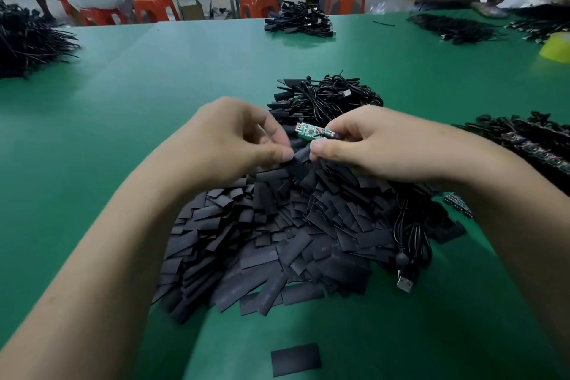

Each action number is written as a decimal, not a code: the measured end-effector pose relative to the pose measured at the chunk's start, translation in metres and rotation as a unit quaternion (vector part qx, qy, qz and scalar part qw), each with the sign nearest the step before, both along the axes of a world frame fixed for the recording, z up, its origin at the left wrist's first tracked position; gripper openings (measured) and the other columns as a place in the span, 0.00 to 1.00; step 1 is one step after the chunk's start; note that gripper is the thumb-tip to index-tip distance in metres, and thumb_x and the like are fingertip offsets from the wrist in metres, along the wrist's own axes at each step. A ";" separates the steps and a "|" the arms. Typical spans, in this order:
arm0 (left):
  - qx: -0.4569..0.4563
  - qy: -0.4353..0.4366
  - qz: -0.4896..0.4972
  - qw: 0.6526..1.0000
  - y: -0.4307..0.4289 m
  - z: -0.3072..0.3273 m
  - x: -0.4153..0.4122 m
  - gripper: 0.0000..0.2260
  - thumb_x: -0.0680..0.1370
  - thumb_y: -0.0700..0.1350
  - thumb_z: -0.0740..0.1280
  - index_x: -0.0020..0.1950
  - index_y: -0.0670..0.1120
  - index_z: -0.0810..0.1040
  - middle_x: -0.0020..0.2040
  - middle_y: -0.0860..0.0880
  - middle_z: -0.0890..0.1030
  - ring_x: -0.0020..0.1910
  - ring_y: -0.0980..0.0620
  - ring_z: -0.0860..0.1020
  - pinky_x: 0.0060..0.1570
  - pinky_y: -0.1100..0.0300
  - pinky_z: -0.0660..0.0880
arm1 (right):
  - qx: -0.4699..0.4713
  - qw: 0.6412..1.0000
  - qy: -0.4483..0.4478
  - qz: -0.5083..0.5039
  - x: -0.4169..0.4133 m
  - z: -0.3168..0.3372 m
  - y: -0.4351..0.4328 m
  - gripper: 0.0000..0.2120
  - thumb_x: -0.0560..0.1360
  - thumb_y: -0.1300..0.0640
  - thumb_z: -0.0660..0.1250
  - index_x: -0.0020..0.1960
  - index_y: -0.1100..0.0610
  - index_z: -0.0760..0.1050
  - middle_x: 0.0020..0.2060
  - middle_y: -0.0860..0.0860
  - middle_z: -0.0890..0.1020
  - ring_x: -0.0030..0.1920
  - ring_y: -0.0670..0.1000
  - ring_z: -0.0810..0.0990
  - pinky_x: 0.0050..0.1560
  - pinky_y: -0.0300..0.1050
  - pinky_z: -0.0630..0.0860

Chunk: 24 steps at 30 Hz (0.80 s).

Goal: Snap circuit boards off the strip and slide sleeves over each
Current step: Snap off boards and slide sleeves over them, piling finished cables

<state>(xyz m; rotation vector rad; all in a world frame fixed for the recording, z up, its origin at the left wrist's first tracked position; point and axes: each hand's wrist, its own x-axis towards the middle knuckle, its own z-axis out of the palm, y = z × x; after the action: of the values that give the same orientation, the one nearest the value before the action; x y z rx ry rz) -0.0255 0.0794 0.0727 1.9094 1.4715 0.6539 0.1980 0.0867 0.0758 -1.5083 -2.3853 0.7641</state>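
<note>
A small green circuit board [309, 130] with a black cable attached sits between the fingers of my right hand [367, 145], which pinches it at its right end above the table. My left hand [237, 136] is just to the left of it, and its thumb and fingers pinch a black sleeve [299, 157] that my right thumb also touches. A big heap of flat black sleeves [277, 237] lies below both hands. Strips of joined boards [536, 145] lie at the right edge.
A pile of sleeved cables [327, 95] lies behind my hands, and a loose cable with a USB plug [404, 283] at the heap's right. More cable bundles [27, 37] lie at far left and back. One sleeve [296, 359] lies alone near me. People work at the table's far right corner.
</note>
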 end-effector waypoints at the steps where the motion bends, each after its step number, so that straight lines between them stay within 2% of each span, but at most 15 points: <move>1: -0.013 -0.057 -0.001 0.998 -0.002 0.002 0.001 0.04 0.74 0.47 0.78 0.42 0.49 0.85 0.36 0.48 0.84 0.35 0.53 0.79 0.38 0.58 0.77 | -0.007 1.000 0.024 -0.004 -0.001 -0.001 0.000 0.22 0.78 0.39 0.63 0.43 0.58 0.78 0.26 0.48 0.68 0.25 0.48 0.66 0.27 0.43 0.64; 3: -0.027 -0.130 0.004 0.991 -0.003 0.002 0.004 0.04 0.75 0.46 0.76 0.44 0.46 0.85 0.36 0.46 0.81 0.36 0.50 0.79 0.36 0.61 0.78 | -0.025 0.997 0.078 -0.013 -0.002 -0.001 -0.001 0.20 0.81 0.44 0.64 0.38 0.58 0.73 0.25 0.45 0.65 0.25 0.48 0.63 0.29 0.45 0.62; 5: 0.001 -0.146 0.009 0.989 -0.002 0.000 0.007 0.04 0.75 0.45 0.76 0.45 0.46 0.84 0.36 0.47 0.81 0.37 0.51 0.78 0.36 0.64 0.77 | -0.026 0.993 0.112 -0.023 0.000 -0.001 -0.001 0.20 0.82 0.49 0.65 0.41 0.64 0.72 0.24 0.45 0.64 0.25 0.48 0.61 0.32 0.46 0.60; 9: 0.119 -0.080 -0.024 0.989 -0.001 0.000 0.009 0.04 0.74 0.47 0.78 0.47 0.52 0.86 0.38 0.55 0.84 0.38 0.58 0.81 0.41 0.69 0.76 | -0.042 0.986 0.158 -0.030 0.003 -0.001 0.000 0.20 0.83 0.51 0.65 0.41 0.65 0.68 0.25 0.47 0.63 0.26 0.50 0.60 0.30 0.45 0.59; 11: 0.157 -0.023 -0.055 0.986 -0.003 0.000 0.011 0.08 0.72 0.50 0.79 0.50 0.55 0.87 0.41 0.58 0.85 0.45 0.59 0.82 0.44 0.64 0.79 | -0.062 0.982 0.175 -0.025 0.005 -0.001 0.000 0.17 0.83 0.51 0.65 0.40 0.61 0.70 0.26 0.49 0.63 0.27 0.50 0.59 0.29 0.45 0.58; 13: 0.172 -0.003 -0.075 0.982 -0.004 0.000 0.013 0.10 0.71 0.51 0.80 0.51 0.56 0.87 0.42 0.58 0.84 0.46 0.56 0.80 0.45 0.59 0.79 | -0.089 0.978 0.189 -0.017 0.006 -0.001 -0.001 0.15 0.83 0.51 0.65 0.41 0.59 0.72 0.26 0.50 0.62 0.27 0.50 0.59 0.27 0.43 0.59; 15: 0.184 -0.008 -0.080 0.980 -0.004 0.001 0.014 0.09 0.71 0.50 0.80 0.50 0.56 0.87 0.43 0.57 0.84 0.45 0.56 0.80 0.44 0.62 0.78 | -0.105 0.975 0.195 -0.011 0.007 0.001 -0.002 0.17 0.82 0.50 0.65 0.42 0.62 0.71 0.26 0.50 0.63 0.27 0.50 0.59 0.26 0.42 0.61; 17: 0.191 -0.023 -0.074 0.978 -0.004 0.002 0.014 0.09 0.70 0.50 0.80 0.49 0.55 0.88 0.41 0.58 0.85 0.41 0.60 0.81 0.42 0.69 0.75 | -0.106 0.973 0.205 -0.014 0.010 0.004 -0.002 0.21 0.82 0.47 0.64 0.43 0.65 0.71 0.26 0.49 0.64 0.27 0.49 0.60 0.25 0.40 0.62; 19: 0.192 -0.042 -0.050 0.979 -0.005 0.003 0.012 0.08 0.69 0.49 0.81 0.46 0.56 0.87 0.38 0.59 0.85 0.35 0.65 0.80 0.39 0.75 0.71 | -0.114 0.963 0.239 -0.036 0.013 0.009 -0.001 0.21 0.84 0.45 0.59 0.45 0.62 0.75 0.27 0.47 0.64 0.27 0.48 0.62 0.25 0.39 0.63; 21: 0.191 -0.054 -0.028 0.980 -0.006 0.004 0.010 0.08 0.68 0.49 0.81 0.44 0.57 0.87 0.36 0.59 0.85 0.30 0.67 0.78 0.35 0.77 0.69 | -0.147 0.947 0.281 -0.049 0.019 0.016 -0.001 0.20 0.86 0.47 0.54 0.43 0.58 0.73 0.28 0.48 0.63 0.27 0.48 0.62 0.24 0.39 0.62; 24: 0.188 -0.059 -0.014 0.980 -0.006 0.006 0.008 0.07 0.68 0.50 0.81 0.42 0.58 0.86 0.37 0.60 0.85 0.29 0.68 0.78 0.34 0.77 0.68 | -0.166 0.951 0.261 -0.016 0.030 0.023 -0.003 0.20 0.85 0.50 0.56 0.36 0.54 0.70 0.27 0.48 0.62 0.27 0.49 0.61 0.24 0.39 0.60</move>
<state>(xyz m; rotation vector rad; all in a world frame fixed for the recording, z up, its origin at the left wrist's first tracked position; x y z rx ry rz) -0.0173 0.0733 0.0783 2.1226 1.3115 1.0758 0.2281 0.0837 0.0993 -1.2372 -1.8996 1.4101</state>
